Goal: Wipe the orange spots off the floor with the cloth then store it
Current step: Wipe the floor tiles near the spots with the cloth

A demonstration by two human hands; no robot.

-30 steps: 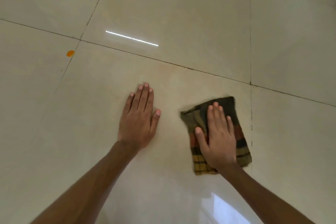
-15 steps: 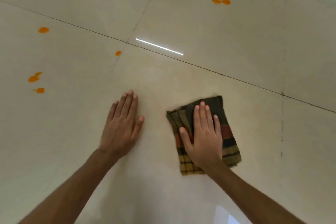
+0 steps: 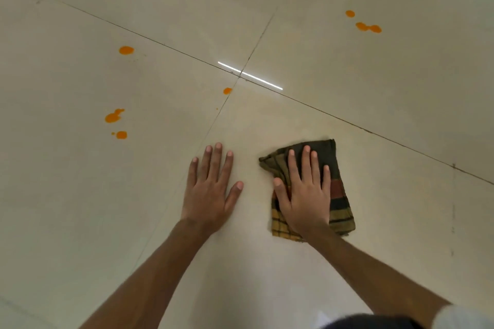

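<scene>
On the pale tiled floor [image 3: 374, 104], near the middle of the view, the right hand [image 3: 303, 195] lies flat on the folded plaid cloth [image 3: 338, 189], fingers [image 3: 307, 165] spread and pressing down on it rather than curled around it. Just beside it, the left hand [image 3: 211, 189] is planted palm-down on bare tile, fingers extended and holding nothing, seemingly as a brace.

To wipe well, the cloth probably wants to stay folded under an even palm and slide up over the nearest spot [image 3: 227, 91], beside the grout line, in short overlapping strokes, so that the orange lifts instead of smearing.

Counting the marks: one spot near the tile junction, one at the far left [image 3: 126, 50], a pair of blotches at the left [image 3: 115, 116], and three drops at the upper right [image 3: 367, 27]. That makes seven larger marks, plus a few tiny flecks. One cloth, two hands. No storage place is in view.
</scene>
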